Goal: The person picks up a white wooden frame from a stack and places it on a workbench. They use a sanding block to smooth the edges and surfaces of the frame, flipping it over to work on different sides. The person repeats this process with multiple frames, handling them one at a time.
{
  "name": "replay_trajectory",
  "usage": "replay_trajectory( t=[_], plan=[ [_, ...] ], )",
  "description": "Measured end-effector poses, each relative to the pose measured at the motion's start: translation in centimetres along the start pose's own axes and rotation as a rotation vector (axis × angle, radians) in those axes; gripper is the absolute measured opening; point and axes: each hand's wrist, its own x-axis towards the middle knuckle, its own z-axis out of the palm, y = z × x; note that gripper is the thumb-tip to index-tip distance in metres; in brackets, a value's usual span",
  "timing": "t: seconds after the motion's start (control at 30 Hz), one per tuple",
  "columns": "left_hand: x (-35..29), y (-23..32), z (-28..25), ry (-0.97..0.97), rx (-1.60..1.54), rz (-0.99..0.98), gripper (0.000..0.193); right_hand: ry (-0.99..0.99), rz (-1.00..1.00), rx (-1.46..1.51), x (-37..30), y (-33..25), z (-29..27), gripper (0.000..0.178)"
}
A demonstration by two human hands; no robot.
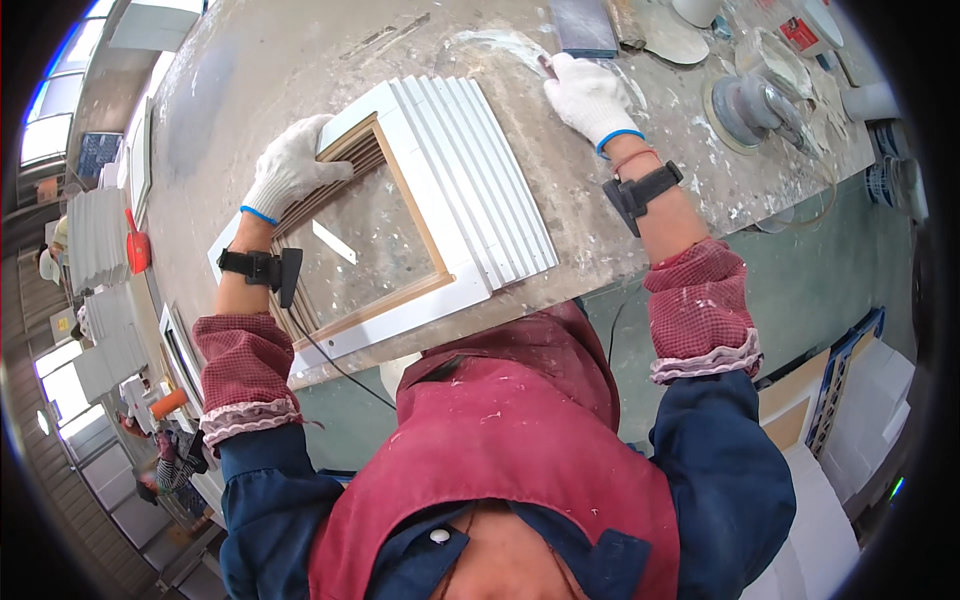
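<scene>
A stack of several white frames [505, 200] with brown inner edges lies at the table's front, the layers stepped along its right side. My left hand [290, 168], in a white knit glove, grips the left rail of the stack, its thumb reaching into the opening. Through that opening a narrow white strip [333, 242] shows. Beyond the stack to the right, my right hand [590, 98], gloved too, is closed on a small dark tool [546, 67]; only a short end shows, so its kind is unclear. Beside it, white paste [505, 42] is smeared across the tabletop.
A corded round sander [745, 112] rests on the right of the stained table [230, 75]. A dark flat block [583, 28] and a white tub [810, 30] stand at the far edge. Stacked white panels [97, 240] and a red dustpan [137, 245] are at left.
</scene>
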Motion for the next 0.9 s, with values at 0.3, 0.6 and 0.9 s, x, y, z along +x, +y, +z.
replay_trajectory(
  t=[0.3,0.6,0.9],
  plan=[
    [-0.1,-0.7,0.5,-0.053,-0.004,-0.097,0.059,0.099,-1.184,0.670,-12.1,-4.3,0.8,0.018],
    [-0.5,-1.5,1.6,0.011,-0.006,-0.045,0.058,0.398,-1.169,0.360,-6.5,-9.0,2.9,0.017],
    [0.0,-1.8,1.7,0.045,0.034,-0.016,0.058,0.486,-1.216,0.487,-4.3,-9.8,3.3,0.017]
  ],
)
